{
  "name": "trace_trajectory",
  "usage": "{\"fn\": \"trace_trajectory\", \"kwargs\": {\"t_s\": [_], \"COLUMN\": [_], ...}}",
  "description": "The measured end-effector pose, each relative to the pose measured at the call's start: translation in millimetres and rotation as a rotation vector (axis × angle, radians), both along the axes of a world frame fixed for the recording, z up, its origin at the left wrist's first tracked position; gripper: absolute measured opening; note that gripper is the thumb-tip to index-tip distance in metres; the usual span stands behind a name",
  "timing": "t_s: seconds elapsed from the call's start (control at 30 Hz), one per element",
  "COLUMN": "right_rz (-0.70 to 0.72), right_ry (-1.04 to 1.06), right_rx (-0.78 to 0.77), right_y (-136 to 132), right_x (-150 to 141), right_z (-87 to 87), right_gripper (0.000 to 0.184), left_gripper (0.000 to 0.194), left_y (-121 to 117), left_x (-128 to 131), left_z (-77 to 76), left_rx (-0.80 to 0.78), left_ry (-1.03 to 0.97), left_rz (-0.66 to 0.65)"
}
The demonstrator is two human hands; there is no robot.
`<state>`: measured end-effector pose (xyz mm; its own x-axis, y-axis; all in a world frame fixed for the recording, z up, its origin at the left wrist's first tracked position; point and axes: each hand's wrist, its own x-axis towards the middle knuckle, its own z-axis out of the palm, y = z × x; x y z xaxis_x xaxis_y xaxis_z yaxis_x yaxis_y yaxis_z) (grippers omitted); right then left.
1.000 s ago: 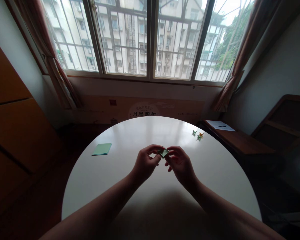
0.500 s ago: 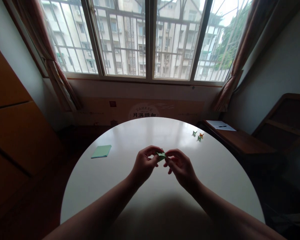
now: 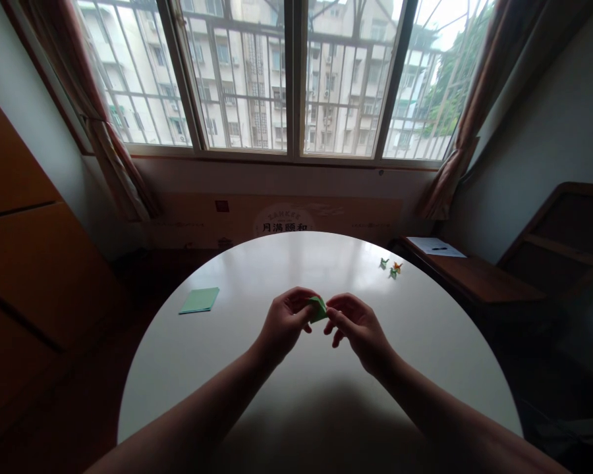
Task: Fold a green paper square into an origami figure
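A small piece of folded green paper (image 3: 318,310) is held above the middle of the white round table (image 3: 296,395). My left hand (image 3: 289,317) pinches its left side between thumb and fingers. At the paper's right edge, my right hand (image 3: 353,322) grips with thumb and forefinger, its other fingers curled below. Part of the paper is hidden by the left thumb and fingers.
A stack of square green paper (image 3: 199,300) lies at the table's left. Toward the far right edge sit three small folded paper figures (image 3: 392,268), two green and one orange. Beyond them, a white sheet with a pen (image 3: 437,247) rests on a wooden surface.
The folded green paper has turned between my fingers, so a broader face of it now shows. Both hands stay in nearly the same place.
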<state>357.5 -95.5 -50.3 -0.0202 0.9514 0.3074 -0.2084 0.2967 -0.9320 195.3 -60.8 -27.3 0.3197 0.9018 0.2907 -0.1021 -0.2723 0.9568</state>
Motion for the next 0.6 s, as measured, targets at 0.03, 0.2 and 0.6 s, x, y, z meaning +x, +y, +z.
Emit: {"fn": "trace_trajectory", "kwargs": {"t_s": [0.03,0.2,0.6], "right_rz": [0.007,0.026,0.045], "right_ry": [0.004,0.017,0.05], "right_rx": [-0.002,-0.019,-0.077], "right_y": [-0.3,-0.4,0.4], "right_x": [-0.3,-0.6,-1.5], "right_z": [-0.2,-1.6,-1.7], "right_gripper": [0.026,0.028,0.032], "left_gripper": [0.019,0.021,0.021], "left_y": [0.2,-0.9,-2.4], "left_x": [0.0,0.6,-1.1], "left_z": [-0.6,-2.4,-2.3], "left_rx": [-0.002,0.02,0.167], "left_ry": [0.003,0.039,0.126], "left_rz": [-0.001,0.019,0.097]}}
